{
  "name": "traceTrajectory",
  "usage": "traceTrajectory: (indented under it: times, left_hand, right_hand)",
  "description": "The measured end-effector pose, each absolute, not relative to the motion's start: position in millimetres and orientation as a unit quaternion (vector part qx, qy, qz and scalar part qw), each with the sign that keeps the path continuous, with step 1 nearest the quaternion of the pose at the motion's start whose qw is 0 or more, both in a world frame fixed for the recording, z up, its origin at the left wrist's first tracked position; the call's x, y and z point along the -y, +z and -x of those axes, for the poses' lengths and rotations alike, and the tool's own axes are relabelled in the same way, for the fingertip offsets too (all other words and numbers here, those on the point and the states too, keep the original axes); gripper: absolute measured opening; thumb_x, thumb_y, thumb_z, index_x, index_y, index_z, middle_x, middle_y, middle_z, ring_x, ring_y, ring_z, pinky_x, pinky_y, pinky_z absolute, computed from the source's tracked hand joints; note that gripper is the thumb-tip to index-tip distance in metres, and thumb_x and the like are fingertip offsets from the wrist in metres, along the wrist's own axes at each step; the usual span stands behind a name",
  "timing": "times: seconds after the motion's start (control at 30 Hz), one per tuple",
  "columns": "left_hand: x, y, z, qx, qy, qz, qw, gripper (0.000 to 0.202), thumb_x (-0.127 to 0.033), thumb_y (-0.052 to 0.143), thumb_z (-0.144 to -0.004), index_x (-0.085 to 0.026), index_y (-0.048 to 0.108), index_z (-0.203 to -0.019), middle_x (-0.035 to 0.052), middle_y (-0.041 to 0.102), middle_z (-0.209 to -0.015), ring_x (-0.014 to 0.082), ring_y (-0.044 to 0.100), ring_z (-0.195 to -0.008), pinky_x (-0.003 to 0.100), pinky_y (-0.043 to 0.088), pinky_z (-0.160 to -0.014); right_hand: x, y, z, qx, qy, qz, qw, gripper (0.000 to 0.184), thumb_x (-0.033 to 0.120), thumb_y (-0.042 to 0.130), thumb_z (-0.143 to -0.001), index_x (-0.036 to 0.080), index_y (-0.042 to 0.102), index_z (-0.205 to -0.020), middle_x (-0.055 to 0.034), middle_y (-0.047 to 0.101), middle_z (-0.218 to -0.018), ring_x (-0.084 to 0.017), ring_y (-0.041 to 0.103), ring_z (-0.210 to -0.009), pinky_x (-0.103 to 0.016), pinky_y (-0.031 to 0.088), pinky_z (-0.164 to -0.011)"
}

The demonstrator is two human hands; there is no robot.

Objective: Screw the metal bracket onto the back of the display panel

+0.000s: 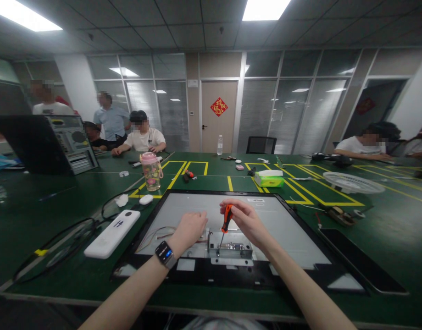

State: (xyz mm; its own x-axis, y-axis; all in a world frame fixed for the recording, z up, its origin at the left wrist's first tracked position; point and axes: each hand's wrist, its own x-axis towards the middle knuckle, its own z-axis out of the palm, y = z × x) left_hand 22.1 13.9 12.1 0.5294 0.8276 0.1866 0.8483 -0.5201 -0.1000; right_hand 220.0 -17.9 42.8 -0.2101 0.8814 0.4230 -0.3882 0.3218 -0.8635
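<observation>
My right hand grips a screwdriver by its orange and black handle. The shaft points down, slightly tilted, and its tip is at the left part of a metal bracket with small parts inside. This bracket sits on the back of a flat display panel, grey with a black frame. At the bracket's left side is my left hand, its fingers curled; whatever they may hold is hidden. Thin wires run across the panel to the left of that hand.
Left of the panel lie a white power bank, black cables and a pink-lided bottle. A green tissue pack stands behind it. To the right are a black slab-like device and a white ring-shaped frame. Several people sit or stand beyond.
</observation>
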Motion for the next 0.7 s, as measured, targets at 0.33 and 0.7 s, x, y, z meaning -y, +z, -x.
traceTrajectory:
  times: [0.33,0.7]
  left_hand:
    - [-13.8,8.6,-20.8,0.442,-0.052,0.894,0.053,0.015,-0.018,0.043,-0.098,-0.018,0.057,-0.094,0.009,0.07,-0.093,0.0239,0.068,-0.087,0.031,0.047,-0.074]
    - [-10.8,13.7,-21.7,0.45,-0.055,0.891,0.03,0.018,-0.018,0.041,-0.098,-0.019,0.057,-0.091,0.0083,0.069,-0.093,0.0229,0.068,-0.088,0.03,0.046,-0.075]
  right_hand:
    - [17.8,43.5,-222.3,0.574,0.53,0.234,0.579,0.035,0.048,0.073,-0.079,0.022,0.073,-0.102,-0.0078,0.076,-0.092,-0.024,0.069,-0.095,-0.044,0.048,-0.096]
    - [17.7,41.0,-222.9,0.647,0.367,0.274,0.609,0.021,0.042,0.069,-0.083,0.027,0.077,-0.096,-0.0049,0.065,-0.093,-0.019,0.063,-0.084,-0.035,0.052,-0.081]
